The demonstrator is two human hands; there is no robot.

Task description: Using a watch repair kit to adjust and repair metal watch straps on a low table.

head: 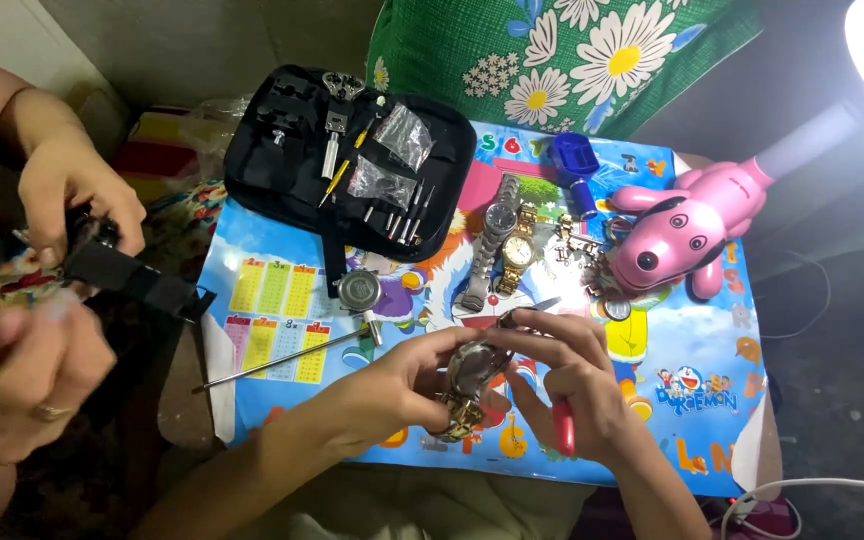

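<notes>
Two hands meet low over the counter (282,300), a small one covered by a bright cartoon-print mat. Left hand (392,385) has its grip closed around a metal wristwatch (470,372), fingers curled under the case, gold-and-silver band hanging just below the palm. Right hand (572,385) is pinched shut on a red-handled tool (560,425); red handle sticks out below the fingers, the metal tip shows just above the watch, touching or almost touching its case, cannot tell which.

Up from the grip: two more wristwatches (504,250) lie side by side, one silver, one gold. Left of those, a round watch case back (359,290), and a thin metal rod (277,362) lying just left of the left hand. Further up, an open black tool kit (347,165) with small drivers and plastic bags. Up and right of the grip, a pink dog toy (687,230), a blue case holder (574,165), loose band links (577,250) between it and the watches.

Well apart at far left, another person's hands (67,200) hold a black strap (127,272).
</notes>
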